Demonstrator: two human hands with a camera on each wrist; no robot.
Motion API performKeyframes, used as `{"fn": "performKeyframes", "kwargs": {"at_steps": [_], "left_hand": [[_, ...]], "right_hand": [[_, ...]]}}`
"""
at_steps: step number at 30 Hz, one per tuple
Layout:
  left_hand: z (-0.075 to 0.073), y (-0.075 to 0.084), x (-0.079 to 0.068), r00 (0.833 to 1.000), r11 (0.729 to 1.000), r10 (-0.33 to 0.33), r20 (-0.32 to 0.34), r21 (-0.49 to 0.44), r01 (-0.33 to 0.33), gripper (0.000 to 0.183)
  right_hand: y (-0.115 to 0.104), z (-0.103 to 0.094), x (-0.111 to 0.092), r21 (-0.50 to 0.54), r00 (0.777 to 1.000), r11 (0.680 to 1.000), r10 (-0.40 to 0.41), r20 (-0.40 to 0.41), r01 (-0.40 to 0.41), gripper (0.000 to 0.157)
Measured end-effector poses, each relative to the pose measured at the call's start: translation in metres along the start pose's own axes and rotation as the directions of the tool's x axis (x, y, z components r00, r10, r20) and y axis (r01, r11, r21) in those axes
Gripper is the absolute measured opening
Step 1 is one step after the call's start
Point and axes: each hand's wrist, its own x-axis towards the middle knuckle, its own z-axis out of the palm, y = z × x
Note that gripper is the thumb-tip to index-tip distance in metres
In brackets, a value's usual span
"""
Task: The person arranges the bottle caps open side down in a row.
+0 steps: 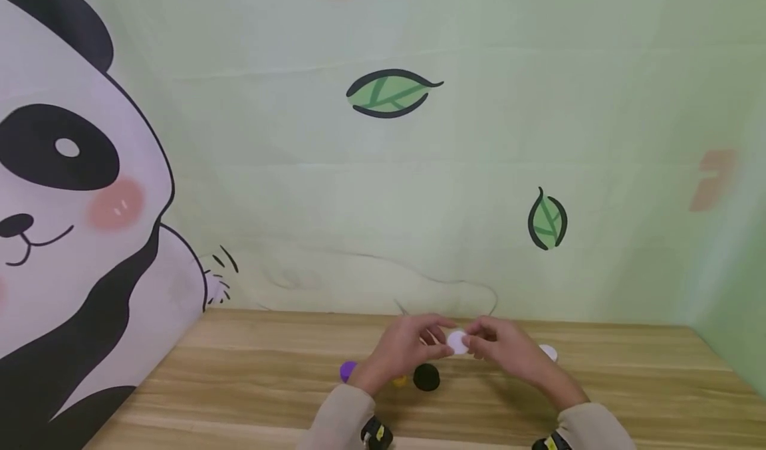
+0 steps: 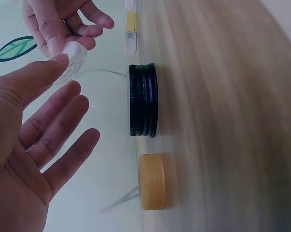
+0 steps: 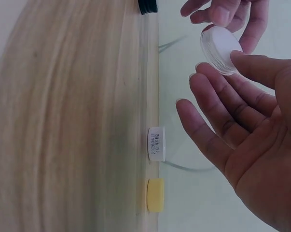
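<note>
In the head view a round white cap (image 1: pixel 457 342) with a ribbed side is held above the wooden table, between both hands. My left hand (image 1: pixel 413 343) holds its left edge with thumb and index finger; the other fingers are loosely spread. My right hand (image 1: pixel 505 347) pinches the opposite edge, its thumb lying on the flat face (image 3: pixel 227 42). Below the left hand stand a black ribbed lid (image 1: pixel 427 377) and an orange-yellow cap (image 2: pixel 152 182), partly covered by the left wrist in the head view.
A purple cap (image 1: pixel 348 371) lies left of the left wrist. Beyond the right forearm is another white cap (image 1: pixel 548 353), with printed digits on its side in the right wrist view. A yellow cap (image 3: pixel 155 195) stands near it. A panda-printed backdrop (image 1: pixel 383 204) rises behind the table (image 1: pixel 269 370).
</note>
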Motion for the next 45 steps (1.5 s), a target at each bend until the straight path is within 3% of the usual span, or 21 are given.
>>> {"fn": "performKeyframes", "kwargs": {"at_steps": [10,17,21,34,45], "left_hand": [[0.003,-0.002,0.000,1.000,1.000,0.021,0.015,0.008,-0.021,0.035],[0.003,-0.001,0.000,1.000,0.999,0.031,-0.001,0.011,-0.031,0.033],[0.004,-0.002,0.000,0.999,0.999,0.036,-0.003,0.013,-0.036,0.031],[0.004,-0.001,0.002,0.999,0.999,0.038,0.033,0.005,-0.038,0.020],[0.006,-0.005,0.001,0.993,0.999,0.050,0.105,0.008,-0.051,0.026]], "right_hand": [[0.004,0.002,-0.001,0.090,0.999,0.996,-0.001,0.037,-0.002,0.022],[0.001,-0.004,-0.002,-0.028,0.998,0.999,-0.040,0.053,0.041,0.031],[0.000,-0.006,-0.002,-0.039,0.997,0.998,-0.038,0.072,0.041,0.037],[0.001,-0.009,0.000,-0.055,0.991,0.994,-0.089,0.099,0.095,0.028],[0.005,-0.007,-0.003,-0.054,0.986,0.995,-0.079,0.147,0.087,0.024]]}}
